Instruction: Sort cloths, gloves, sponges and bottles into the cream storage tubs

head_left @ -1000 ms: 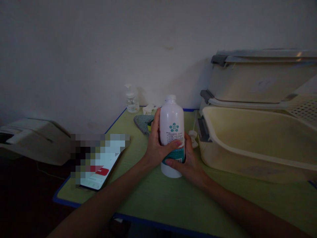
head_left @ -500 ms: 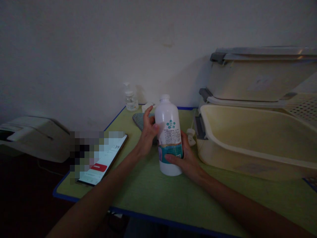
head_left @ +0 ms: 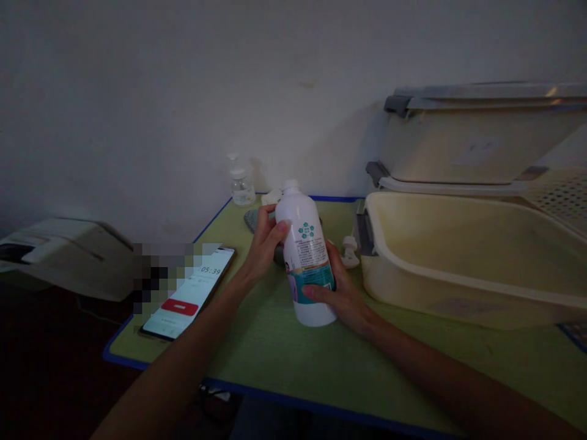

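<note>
A white bottle (head_left: 305, 244) with a teal label and printed text is held over the green tabletop (head_left: 275, 360), its top leaning to the left. My left hand (head_left: 266, 241) grips its upper left side, thumb on the front and fingers partly hidden behind. Around the lower right side wraps my right hand (head_left: 339, 290), with its thumb across the label. Behind the bottle lies a grey-green patterned cloth item (head_left: 251, 220), mostly covered. A small white pump head (head_left: 350, 252) is to the right of the bottle, beside the tub.
A cream tub (head_left: 458, 299) with grey handles takes up the table's right side, with a lidded bin (head_left: 458, 146) behind it. A lit phone (head_left: 188, 299) lies at left. A clear pump bottle (head_left: 243, 188) stands near the wall. A white appliance (head_left: 77, 256) is at far left.
My left hand loosened from the bottle's middle and took hold higher on its left side. The bottle moved left, tilted leftward and turned slightly, showing more of its label. My right hand kept its grip.
</note>
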{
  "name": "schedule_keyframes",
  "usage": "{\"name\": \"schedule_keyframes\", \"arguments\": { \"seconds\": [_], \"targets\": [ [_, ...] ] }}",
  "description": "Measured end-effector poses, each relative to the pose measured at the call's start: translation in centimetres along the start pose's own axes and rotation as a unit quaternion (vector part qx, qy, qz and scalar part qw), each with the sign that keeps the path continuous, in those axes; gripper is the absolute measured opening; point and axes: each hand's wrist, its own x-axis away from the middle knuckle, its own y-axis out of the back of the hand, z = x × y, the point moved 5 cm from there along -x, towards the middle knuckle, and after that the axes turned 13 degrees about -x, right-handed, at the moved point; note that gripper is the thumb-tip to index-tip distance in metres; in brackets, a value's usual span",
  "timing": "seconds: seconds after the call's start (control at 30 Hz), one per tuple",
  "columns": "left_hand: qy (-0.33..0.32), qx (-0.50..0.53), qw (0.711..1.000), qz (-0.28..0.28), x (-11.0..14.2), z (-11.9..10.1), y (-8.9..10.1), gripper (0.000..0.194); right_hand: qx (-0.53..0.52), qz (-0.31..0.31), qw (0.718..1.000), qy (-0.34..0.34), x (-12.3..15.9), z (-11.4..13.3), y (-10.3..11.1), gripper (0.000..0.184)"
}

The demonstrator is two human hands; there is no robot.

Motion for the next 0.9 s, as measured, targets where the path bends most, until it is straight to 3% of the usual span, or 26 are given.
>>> {"name": "schedule_keyframes", "arguments": {
  "seconds": [0.23, 0.47, 0.53, 0.67, 0.83, 0.9],
  "targets": [
    [0.023, -0.045, 0.999, -0.014, -1.0, -1.5, 0.6, 0.050, -0.023, 0.027, 0.999, -0.005, 0.0, -0.2, -0.1, 0.085],
    [0.069, -0.157, 0.981, 0.088, -2.0, -4.4, 0.1, 0.047, -0.039, 0.071, 0.997, 0.009, 0.0, -0.5, -0.4, 0.095],
    [0.077, -0.202, 0.972, 0.094, -2.1, -5.3, 0.1, 0.048, -0.053, 0.091, 0.994, 0.008, 0.1, -0.4, -0.6, 0.095],
    [0.064, -0.338, 0.935, 0.087, -1.9, -7.2, -0.2, 0.048, -0.096, 0.114, 0.989, -0.005, 0.0, -0.5, -1.0, 0.094],
    [0.028, -0.472, 0.868, 0.149, -1.3, -9.9, -2.1, 0.054, -0.203, 0.090, 0.974, -0.033, -0.4, -1.1, -0.9, 0.101],
    [0.021, -0.492, 0.853, 0.171, -1.2, -11.2, -2.5, 0.058, -0.248, 0.063, 0.966, -0.045, -0.6, -1.4, -0.6, 0.095]
  ]
}}
